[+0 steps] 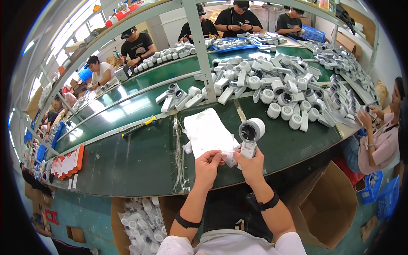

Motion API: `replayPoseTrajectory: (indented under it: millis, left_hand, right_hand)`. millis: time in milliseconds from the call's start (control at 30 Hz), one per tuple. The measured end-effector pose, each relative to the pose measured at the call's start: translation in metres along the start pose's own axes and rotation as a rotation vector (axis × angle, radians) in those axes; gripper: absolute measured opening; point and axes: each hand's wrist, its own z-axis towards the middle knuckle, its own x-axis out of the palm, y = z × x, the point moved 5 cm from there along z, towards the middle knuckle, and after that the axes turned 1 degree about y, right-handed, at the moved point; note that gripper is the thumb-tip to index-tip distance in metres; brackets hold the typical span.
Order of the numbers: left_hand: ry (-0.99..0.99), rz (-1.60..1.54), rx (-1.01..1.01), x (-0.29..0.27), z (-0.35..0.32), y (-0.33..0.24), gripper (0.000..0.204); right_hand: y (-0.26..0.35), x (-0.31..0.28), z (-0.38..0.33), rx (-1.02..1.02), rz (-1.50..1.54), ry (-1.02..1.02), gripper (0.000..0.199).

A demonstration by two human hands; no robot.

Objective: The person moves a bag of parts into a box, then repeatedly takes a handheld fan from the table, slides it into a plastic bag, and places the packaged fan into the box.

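Observation:
In my right hand (pixel 251 163) is a white handheld fan (pixel 251 131), held upright by its handle with the dark round head at the top. The fingers of my left hand (pixel 208 165) pinch the edge of a clear plastic bag (pixel 229 158) close to the fan's handle. Under and beyond my left hand lies a stack of white plastic bags (pixel 208 129) on the green table (pixel 144 157). Some of the plastic between my hands is hidden by my fingers.
A big heap of white handheld fans (pixel 272 80) covers the far right. A yellow-handled cutter (pixel 140 126) lies left. Below the table stand an open cardboard box (pixel 325 204) and a box of bagged fans (pixel 142 221). A co-worker (pixel 378 136) sits at right; others work beyond.

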Motion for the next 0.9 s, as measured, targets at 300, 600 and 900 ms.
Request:
replayPoseTrajectory:
  millis: [300, 600, 900]
  left_hand:
    - [0.093, -0.557, -0.181, -0.002, 0.000, -0.005, 0.019]
    - [-0.040, 0.033, -0.002, -0.006, 0.000, -0.014, 0.017]
    - [0.334, 0.284, 0.085, 0.015, -0.005, -0.040, 0.021]
  right_hand:
    - [-0.003, -0.008, -0.003, 0.044, 0.123, -0.047, 0.031]
    - [0.029, -0.051, -0.034, 0.115, -0.175, 0.439, 0.039]
    - [0.040, -0.039, -0.023, 0.247, -0.742, 0.897, 0.088]
